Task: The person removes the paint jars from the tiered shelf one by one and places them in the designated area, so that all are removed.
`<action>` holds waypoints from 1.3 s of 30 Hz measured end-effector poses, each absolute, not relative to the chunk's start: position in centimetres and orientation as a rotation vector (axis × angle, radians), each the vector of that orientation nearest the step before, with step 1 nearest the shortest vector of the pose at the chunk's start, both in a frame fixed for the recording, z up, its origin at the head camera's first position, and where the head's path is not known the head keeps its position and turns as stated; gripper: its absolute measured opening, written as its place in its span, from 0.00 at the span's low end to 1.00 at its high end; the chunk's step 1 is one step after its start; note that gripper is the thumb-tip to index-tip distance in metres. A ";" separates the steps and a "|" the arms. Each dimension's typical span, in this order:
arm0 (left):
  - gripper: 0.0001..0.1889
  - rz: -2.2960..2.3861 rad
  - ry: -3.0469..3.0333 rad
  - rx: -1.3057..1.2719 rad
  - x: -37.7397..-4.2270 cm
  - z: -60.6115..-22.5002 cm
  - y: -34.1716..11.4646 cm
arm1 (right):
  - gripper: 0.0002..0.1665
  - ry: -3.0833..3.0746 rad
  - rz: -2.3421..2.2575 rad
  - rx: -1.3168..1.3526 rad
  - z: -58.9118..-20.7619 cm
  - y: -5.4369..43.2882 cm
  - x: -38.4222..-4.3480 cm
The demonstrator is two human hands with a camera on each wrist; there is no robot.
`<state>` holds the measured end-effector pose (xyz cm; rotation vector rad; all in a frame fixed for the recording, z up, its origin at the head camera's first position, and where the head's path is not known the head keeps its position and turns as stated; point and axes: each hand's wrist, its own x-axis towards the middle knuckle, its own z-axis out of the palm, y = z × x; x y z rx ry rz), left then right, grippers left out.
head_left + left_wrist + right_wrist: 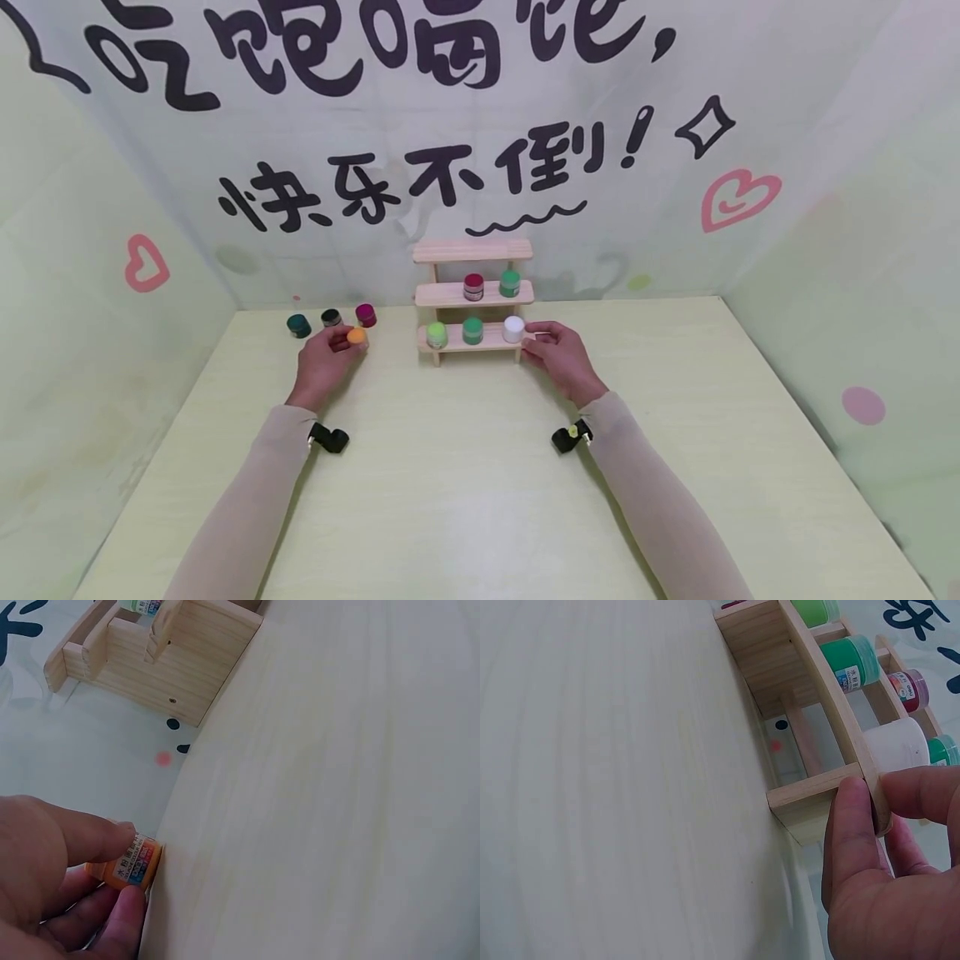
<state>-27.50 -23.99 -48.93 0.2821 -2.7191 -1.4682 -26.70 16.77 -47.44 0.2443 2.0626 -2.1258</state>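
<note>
The orange jar (357, 335) was in the left hand (326, 360), over the left part of the table (457, 475), nearer the body than a row of three other jars. It was squat, with its short axis roughly upright and its lid facing up; whether its base touched the table could not be told. The left thumb and fingers pinched it around the sides, and the label showed between them in the left wrist view.

From that hand, the wooden shelf (472, 250) lay to the right, a bare stretch of table between them. Its long axis ran left to right, so its left end faced the orange jar. The light green jar (437, 335) stood at that end of the lowest board, with a green jar (472, 331) in the middle and the white jar (513, 329) at the right end. On the board above stood a red jar (473, 287) and a second green jar (510, 284).

The right hand (564, 362) was at the far end, well apart from the orange jar, pinching the end of the lowest board just beside the white jar; contact with that jar could not be told.

Just beyond the left hand stood the teal jar (298, 326), the black jar (331, 317) and the magenta jar (365, 315).
</note>
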 end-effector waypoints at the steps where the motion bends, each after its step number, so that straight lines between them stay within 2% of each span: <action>1: 0.27 -1.464 -2.721 0.286 -27.5 -48.9 -24.0 | 0.21 2.064 -2.124 0.247 -47.4 16.8 -26.7; 13: 0.29 -1.445 -2.715 0.285 -27.3 -48.7 -23.8 | 0.21 2.052 -2.133 0.247 -47.6 16.7 -26.9; 25: 0.32 -1.522 -2.627 0.251 -27.2 -46.8 -24.1 | 0.21 2.054 -2.138 0.249 -47.4 16.6 -26.7; 39: 0.31 -1.561 -2.568 0.164 -28.1 -44.2 -21.4 | 0.21 2.074 -2.116 0.241 -47.3 16.7 -26.7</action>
